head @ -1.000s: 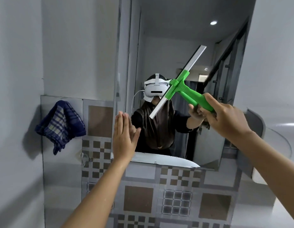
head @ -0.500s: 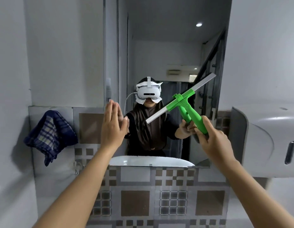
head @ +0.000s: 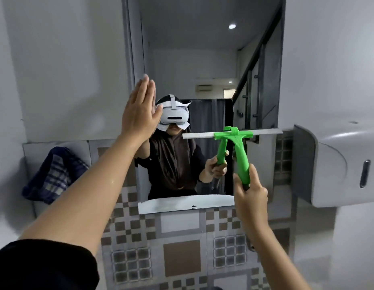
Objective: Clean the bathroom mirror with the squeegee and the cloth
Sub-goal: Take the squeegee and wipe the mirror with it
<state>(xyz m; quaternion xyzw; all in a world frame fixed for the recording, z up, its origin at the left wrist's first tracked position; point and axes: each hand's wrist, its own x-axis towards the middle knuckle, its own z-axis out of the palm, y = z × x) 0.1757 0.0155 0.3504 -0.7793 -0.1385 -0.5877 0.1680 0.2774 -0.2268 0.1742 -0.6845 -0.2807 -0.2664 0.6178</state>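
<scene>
The tall mirror (head: pixel 202 59) hangs on the wall ahead, above a tiled band. My right hand (head: pixel 249 197) grips the green handle of the squeegee (head: pixel 241 155); its white blade lies level against the lower right part of the glass. My left hand (head: pixel 140 109) is flat, fingers straight and together, pressed to the mirror's left edge and holding nothing. A blue checked cloth (head: pixel 54 176) hangs on the wall at the left, apart from both hands.
A grey paper towel dispenser (head: pixel 336 164) juts from the wall right of the mirror, close to the blade's right end. Brown and white patterned tiles (head: pixel 181 248) cover the wall below. A white basin rim is reflected at the mirror's bottom.
The squeegee blade has swung from a steep tilt to level and dropped lower on the glass. My left hand has slid upward along the mirror's left edge.
</scene>
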